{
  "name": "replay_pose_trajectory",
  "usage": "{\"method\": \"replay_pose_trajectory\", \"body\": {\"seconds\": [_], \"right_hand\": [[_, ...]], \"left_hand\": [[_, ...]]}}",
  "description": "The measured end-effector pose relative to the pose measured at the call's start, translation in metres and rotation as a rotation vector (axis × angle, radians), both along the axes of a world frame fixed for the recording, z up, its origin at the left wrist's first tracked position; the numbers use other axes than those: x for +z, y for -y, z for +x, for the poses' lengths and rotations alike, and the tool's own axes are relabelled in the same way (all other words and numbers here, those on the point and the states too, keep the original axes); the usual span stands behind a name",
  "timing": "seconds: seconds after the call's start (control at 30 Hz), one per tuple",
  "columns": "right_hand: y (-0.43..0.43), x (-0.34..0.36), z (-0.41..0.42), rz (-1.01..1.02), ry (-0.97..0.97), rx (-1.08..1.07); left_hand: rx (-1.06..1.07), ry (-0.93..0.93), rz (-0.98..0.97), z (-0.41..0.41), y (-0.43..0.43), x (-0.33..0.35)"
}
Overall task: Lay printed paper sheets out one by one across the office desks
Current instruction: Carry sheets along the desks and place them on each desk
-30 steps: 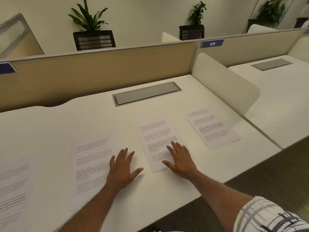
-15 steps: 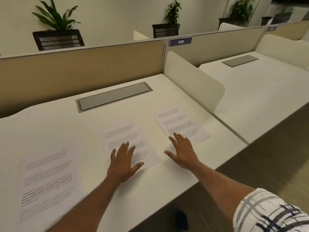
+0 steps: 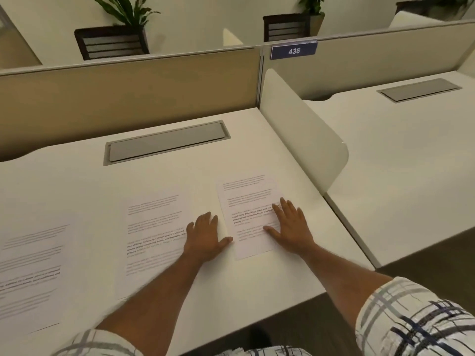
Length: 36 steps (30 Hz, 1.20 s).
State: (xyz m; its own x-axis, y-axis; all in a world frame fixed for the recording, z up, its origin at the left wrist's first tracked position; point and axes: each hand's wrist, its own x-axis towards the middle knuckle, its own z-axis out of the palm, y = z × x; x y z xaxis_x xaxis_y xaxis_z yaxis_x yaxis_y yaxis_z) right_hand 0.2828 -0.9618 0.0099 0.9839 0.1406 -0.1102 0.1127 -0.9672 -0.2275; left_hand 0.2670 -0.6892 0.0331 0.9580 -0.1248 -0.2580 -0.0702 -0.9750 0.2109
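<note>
Hands spread flat, we are pressing the right hand [image 3: 290, 227] onto the right sheet [image 3: 246, 199], having moved it off the bare desk [image 3: 77, 181] of half a second ago. The left hand [image 3: 205, 237], then on the middle sheet [image 3: 154, 227], is now lying just beside the right sheet, thumb touching its edge. A left sheet [image 3: 30, 265] is lying further along. White desktop is showing between the right sheet and the divider [image 3: 303, 129]. Planters [image 3: 113, 43] behind are holding plants [image 3: 126, 9].
</note>
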Motion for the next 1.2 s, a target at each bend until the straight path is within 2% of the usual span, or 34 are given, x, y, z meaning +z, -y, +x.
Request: {"method": "replay_pose_trajectory", "body": {"seconds": [0.2,0.37,0.57,0.7,0.83,1.0,1.2], "right_hand": [[0.009,-0.007,0.007,0.054,-0.067,0.032],[0.012,-0.008,0.006,0.051,-0.068,0.031],[0.012,-0.006,0.008,0.024,-0.093,0.040],[0.011,-0.004,0.010,0.042,-0.128,0.031],[0.013,0.003,0.012,0.122,-0.138,0.003],[0.029,0.014,0.009,0.369,-0.040,-0.238],[0.037,0.034,0.007,0.879,-0.108,-0.578]], "left_hand": [[0.105,-0.031,-0.017,0.007,0.028,-0.006],[0.290,-0.012,-0.127,0.019,0.047,0.003],[0.649,-0.024,-0.709,0.031,0.051,0.007],[0.780,-0.099,-0.958,0.039,0.049,0.002],[0.601,-0.193,-0.952,0.040,0.049,-0.008],[0.521,-0.120,-1.021,0.036,0.047,-0.007],[0.407,-0.173,-1.126,0.039,0.047,-0.007]]}}
